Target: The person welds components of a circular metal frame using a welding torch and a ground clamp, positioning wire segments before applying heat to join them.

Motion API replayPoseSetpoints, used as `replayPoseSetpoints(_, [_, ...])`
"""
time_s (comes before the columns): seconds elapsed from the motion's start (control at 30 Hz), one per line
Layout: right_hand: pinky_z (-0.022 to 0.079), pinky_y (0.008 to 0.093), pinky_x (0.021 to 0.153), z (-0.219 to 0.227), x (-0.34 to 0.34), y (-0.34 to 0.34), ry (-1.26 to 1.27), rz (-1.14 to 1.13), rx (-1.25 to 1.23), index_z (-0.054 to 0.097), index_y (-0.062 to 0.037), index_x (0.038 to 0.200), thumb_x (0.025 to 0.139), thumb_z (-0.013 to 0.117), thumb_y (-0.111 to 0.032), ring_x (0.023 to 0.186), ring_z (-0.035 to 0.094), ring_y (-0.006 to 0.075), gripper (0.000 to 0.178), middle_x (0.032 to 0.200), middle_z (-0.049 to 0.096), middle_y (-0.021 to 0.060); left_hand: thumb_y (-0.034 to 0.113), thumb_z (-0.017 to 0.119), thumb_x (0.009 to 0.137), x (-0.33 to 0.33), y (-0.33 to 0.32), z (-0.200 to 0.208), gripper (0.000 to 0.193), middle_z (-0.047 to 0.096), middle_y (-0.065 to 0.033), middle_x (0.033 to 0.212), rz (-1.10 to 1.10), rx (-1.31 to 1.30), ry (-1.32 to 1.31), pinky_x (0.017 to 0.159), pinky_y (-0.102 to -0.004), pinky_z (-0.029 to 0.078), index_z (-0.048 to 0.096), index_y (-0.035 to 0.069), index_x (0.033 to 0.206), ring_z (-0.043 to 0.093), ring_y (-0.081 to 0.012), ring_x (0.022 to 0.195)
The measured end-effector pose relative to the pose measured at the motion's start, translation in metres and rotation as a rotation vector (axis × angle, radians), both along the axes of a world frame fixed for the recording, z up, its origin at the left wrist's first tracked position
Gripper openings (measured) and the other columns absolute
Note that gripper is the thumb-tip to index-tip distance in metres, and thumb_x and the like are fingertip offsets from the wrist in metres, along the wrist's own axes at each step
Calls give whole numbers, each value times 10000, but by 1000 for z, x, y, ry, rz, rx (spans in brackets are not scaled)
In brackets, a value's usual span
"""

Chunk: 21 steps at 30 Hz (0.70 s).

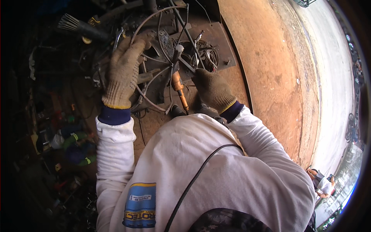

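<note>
My left hand [124, 73], in a tan knit glove, is over the left part of the cluttered metal worktop. Its fingers look loosely curved and apart, with the tips partly hidden. Beside them lies the open end of a wrench [118, 35]. My right hand [213, 88], in a matching glove, is closed at the end of a flat grey metal bar [187, 65]; the fingertips are hidden underneath. Between my hands an orange-handled tool [178, 82] points toward me, with a dark tail end. Grey cables [151, 86] loop around it.
A coil of thin wire [210, 58] lies on the metal plate [226, 48] beyond my right hand. A wire-bristled brush [79, 26] is at the far left. Brown ground [270, 77] stretches to the right, where another person [321, 183] is at the lower edge.
</note>
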State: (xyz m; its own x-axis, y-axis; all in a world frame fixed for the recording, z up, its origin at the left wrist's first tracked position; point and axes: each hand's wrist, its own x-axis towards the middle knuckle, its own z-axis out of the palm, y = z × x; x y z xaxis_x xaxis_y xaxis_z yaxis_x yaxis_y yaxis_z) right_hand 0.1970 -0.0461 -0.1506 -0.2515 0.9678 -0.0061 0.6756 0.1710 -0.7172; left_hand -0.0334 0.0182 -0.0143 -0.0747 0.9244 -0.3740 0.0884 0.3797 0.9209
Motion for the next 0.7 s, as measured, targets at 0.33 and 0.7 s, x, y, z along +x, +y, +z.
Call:
replayPoseSetpoints(0.33, [532,480,746,-3,1,-3,111,-12,67,609,-44,1017,937,596,-196,893,662,426,172,921,660,199,335,609,982,1,-1,0,387,622,-89,1270,24,-22,-15,790,-508,640,625,122,1305,529,-299,1238])
replayPoseSetpoints(0.7, [526,480,782,5,0,-9,278,-195,-3,646,27,1095,960,605,-168,895,651,440,241,934,661,249,325,591,991,-2,-3,-1,349,621,-92,1216,55,-2,-60,787,-506,646,659,99,1248,565,-267,1173])
